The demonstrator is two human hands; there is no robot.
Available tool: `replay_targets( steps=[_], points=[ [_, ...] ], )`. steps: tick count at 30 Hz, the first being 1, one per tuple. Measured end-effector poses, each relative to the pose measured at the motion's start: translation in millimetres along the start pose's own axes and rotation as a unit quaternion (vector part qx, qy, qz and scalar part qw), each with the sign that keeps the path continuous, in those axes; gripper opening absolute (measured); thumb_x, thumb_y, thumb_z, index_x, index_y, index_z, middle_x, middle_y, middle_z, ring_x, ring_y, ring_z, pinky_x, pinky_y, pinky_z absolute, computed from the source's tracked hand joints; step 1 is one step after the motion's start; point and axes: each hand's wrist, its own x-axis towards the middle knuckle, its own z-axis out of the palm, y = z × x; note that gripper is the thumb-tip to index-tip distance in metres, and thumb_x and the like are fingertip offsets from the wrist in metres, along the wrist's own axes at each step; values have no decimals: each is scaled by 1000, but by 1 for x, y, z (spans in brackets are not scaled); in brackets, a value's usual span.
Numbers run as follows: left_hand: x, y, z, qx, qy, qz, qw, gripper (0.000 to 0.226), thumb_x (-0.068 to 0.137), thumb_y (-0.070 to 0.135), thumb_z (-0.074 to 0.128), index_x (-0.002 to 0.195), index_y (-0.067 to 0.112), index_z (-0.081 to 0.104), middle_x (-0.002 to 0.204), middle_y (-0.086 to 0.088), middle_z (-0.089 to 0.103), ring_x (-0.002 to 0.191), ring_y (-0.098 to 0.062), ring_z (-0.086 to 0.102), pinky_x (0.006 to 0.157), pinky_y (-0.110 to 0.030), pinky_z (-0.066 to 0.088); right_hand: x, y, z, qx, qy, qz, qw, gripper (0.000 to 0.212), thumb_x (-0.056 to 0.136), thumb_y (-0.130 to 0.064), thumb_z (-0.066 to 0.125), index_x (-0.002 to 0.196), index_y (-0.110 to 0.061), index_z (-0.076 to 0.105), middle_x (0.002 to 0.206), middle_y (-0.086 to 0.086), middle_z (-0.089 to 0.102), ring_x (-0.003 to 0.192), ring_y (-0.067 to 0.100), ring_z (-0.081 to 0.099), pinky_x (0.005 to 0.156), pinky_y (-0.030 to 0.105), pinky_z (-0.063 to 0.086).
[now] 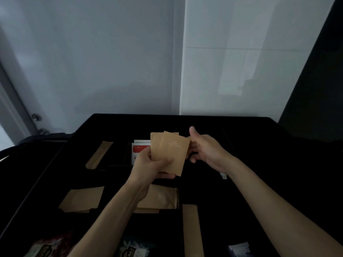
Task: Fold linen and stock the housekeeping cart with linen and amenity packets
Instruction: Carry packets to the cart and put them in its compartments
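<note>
Hands meet at the centre of the frame over a black tray (241,130). The left hand (150,164) grips a fanned stack of tan packets (170,154) at its lower end, thumb across the front; their long axis runs upright, tilted slightly right at the top. The right hand (206,147) pinches the stack's right edge, thumb raised. More tan packets lie in compartments below and at left; red-and-white sachets (139,151) sit behind.

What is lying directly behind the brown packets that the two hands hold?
Behind the brown packets, a red and white packet shows in a tray compartment. Its right part is covered by the packets and the left hand, so the rest cannot be seen.
</note>
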Motion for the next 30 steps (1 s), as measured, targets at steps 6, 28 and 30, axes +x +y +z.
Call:
replay_targets(
  steps=[6, 28, 30],
  points=[
    [-17, -7, -11, 14, 10, 14, 1000, 29, 94, -1, 59, 121, 8, 59, 102, -11, 73, 84, -24, 74, 60, -37, 61, 0, 18, 30, -107, -37, -73, 991, 20, 93, -10, 66, 111, -19, 70, 98, 0, 76, 73, 9, 69, 55, 21, 51],
    [-85, 11, -129, 127, 162, 7, 979, 26, 92, 1, 64, 118, 6, 66, 101, -19, 69, 81, -28, 72, 70, -40, 62, 25, 31, 160, -25, -122, -86, 989, 57, 90, 2, 66, 132, -31, 44, 113, 11, 64, 84, 20, 72, 57, 34, 59],
    [-83, 12, -146, 164, 150, 13, 975, 26, 94, 0, 62, 118, 12, 67, 90, -13, 70, 68, -24, 71, 58, -32, 59, 29, 32, 176, -51, -122, -60, 989, 46, 92, -4, 66, 129, -24, 49, 112, 9, 63, 82, 22, 73, 61, 38, 62]
  ],
)
